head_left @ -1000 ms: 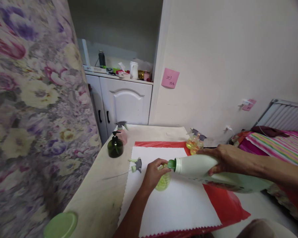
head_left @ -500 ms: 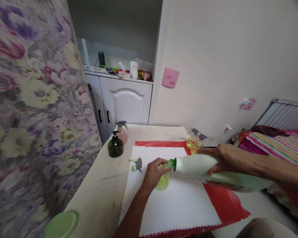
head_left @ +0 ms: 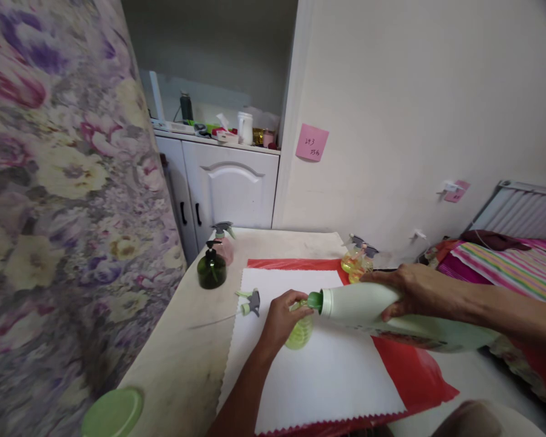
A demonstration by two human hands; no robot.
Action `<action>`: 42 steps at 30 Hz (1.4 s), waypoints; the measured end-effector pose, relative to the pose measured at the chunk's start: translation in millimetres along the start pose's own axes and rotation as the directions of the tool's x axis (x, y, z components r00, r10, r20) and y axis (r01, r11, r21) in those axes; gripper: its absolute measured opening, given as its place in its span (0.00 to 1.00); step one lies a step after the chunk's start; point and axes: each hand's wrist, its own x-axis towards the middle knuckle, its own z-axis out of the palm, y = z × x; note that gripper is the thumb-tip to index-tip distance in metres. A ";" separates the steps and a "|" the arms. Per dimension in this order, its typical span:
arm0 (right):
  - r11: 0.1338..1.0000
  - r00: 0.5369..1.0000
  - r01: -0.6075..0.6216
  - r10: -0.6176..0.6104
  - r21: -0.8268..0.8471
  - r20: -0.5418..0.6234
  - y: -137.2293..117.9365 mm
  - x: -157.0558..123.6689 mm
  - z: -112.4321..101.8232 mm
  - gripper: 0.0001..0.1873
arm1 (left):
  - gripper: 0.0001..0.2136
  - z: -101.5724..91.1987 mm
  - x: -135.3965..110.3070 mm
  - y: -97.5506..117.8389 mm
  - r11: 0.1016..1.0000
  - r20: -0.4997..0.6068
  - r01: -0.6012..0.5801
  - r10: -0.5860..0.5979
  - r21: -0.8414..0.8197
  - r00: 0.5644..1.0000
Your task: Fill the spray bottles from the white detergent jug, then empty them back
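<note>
One white sheet (head_left: 327,376) lies beneath; over it the right hand (head_left: 407,294) grips a tipped, uncapped pale-green jug (head_left: 359,306), mouth at the neck of the yellow-green bottle (head_left: 299,335) the left hand (head_left: 284,314) holds on the sheet. Pouring seems under way, fill level unclear; the spray head (head_left: 253,303) lies detached.

Left hand (head_left: 283,318) curled; right hand (head_left: 412,292) clasped, forearm (head_left: 505,309) stretched sideways

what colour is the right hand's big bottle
The big bottle is mostly pale green; head view.
</note>
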 end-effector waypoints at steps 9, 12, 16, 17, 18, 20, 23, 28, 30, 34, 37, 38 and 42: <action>1.000 0.999 0.027 -0.027 0.008 -0.019 2.8 0.7 2.2 0.29 | 0.08 -0.4 0.3 0.2 1.000 -0.003 0.006 -0.006 -0.001 1.000; 1.000 1.000 0.002 -0.002 -0.017 -0.017 2.5 1.3 2.4 0.29 | 0.08 -0.3 0.4 1.7 1.000 -0.007 0.008 -0.008 0.003 1.000; 1.000 1.000 0.021 -0.021 -0.022 -0.020 2.6 1.5 2.5 0.27 | 0.07 0.1 0.5 2.7 1.000 -0.003 0.011 -0.011 0.007 1.000; 0.999 0.999 0.025 -0.026 -0.021 -0.022 2.5 1.4 2.5 0.26 | 0.07 0.1 0.6 2.8 1.000 -0.001 0.011 -0.011 0.009 1.000; 0.999 0.999 0.025 -0.025 -0.024 -0.022 2.5 1.4 2.5 0.26 | 0.07 0.1 0.7 2.8 1.000 -0.001 0.011 -0.011 0.011 1.000; 0.999 1.000 0.013 -0.014 -0.046 -0.022 2.6 1.5 2.7 0.27 | 0.07 0.0 0.8 2.6 1.000 -0.004 0.009 -0.009 0.016 1.000; 0.997 0.999 0.014 -0.017 -0.079 -0.044 3.2 2.1 3.7 0.29 | 0.07 0.1 0.7 2.1 1.000 -0.007 0.003 -0.003 0.019 1.000; 0.995 0.998 0.034 -0.039 -0.092 -0.053 4.8 2.3 5.1 0.30 | 0.07 0.0 0.5 1.7 1.000 -0.008 -0.001 0.001 0.023 1.000; 0.995 0.998 0.036 -0.041 -0.092 -0.052 5.4 2.3 5.6 0.30 | 0.07 -0.2 0.5 2.1 1.000 -0.007 -0.004 0.005 0.025 1.000; 0.995 0.998 0.035 -0.040 -0.090 -0.047 6.0 2.4 6.3 0.30 | 0.07 -0.6 0.3 3.9 1.000 -0.005 -0.006 0.006 0.026 1.000; 0.995 0.998 0.034 -0.039 -0.092 -0.050 5.3 2.0 5.9 0.30 | 0.07 -0.6 0.2 5.0 1.000 -0.002 -0.001 0.001 0.025 1.000; 0.995 0.998 0.031 -0.036 -0.091 -0.051 4.8 1.8 5.5 0.30 | 0.07 -0.6 0.2 5.0 1.000 -0.001 0.000 0.000 0.024 1.000; 0.995 0.999 0.018 -0.023 -0.099 -0.045 1.8 1.5 3.3 0.30 | 0.07 -0.8 0.3 3.9 1.000 0.002 0.006 -0.006 0.019 1.000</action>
